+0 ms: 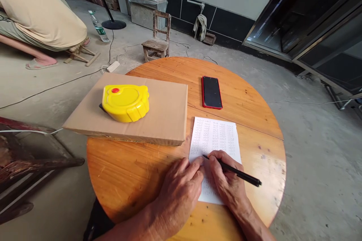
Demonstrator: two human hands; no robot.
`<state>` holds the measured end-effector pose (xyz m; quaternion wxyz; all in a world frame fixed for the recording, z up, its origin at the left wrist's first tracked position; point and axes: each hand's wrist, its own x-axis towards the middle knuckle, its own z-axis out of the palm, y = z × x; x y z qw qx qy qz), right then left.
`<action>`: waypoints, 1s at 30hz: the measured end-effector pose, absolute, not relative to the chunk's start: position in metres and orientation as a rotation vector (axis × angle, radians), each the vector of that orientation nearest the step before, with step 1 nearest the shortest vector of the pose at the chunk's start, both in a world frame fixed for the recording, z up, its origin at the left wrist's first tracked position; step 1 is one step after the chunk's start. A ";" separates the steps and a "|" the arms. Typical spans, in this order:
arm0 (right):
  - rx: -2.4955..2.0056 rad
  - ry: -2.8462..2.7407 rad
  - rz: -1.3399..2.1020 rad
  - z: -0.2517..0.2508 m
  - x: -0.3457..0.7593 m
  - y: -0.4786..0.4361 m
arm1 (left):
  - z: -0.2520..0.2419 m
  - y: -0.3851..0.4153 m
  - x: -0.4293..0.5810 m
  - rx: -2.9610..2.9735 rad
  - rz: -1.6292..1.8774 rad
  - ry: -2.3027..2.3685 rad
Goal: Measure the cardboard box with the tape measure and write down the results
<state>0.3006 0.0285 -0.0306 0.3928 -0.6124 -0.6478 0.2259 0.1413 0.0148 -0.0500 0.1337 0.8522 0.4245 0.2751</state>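
Observation:
My right hand (226,182) is closed around a black pen (240,174), with the tip resting on a white sheet of paper (216,137) covered in rows of small printed characters. My left hand (179,190) lies flat on the sheet's left edge, fingers stretched out, pressing it down. The paper sits on a round wooden table (141,173).
A flat cardboard box (166,118) on the table's left carries a yellow tape measure (126,102). A red-cased phone (212,92) lies face up behind the paper. Beyond stand a small wooden chair (157,41), a water bottle (97,26) and a person bent over (36,11) at far left.

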 end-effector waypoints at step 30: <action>-1.593 -1.245 0.811 -0.035 0.311 0.023 | -0.053 0.012 0.141 2.526 0.726 1.280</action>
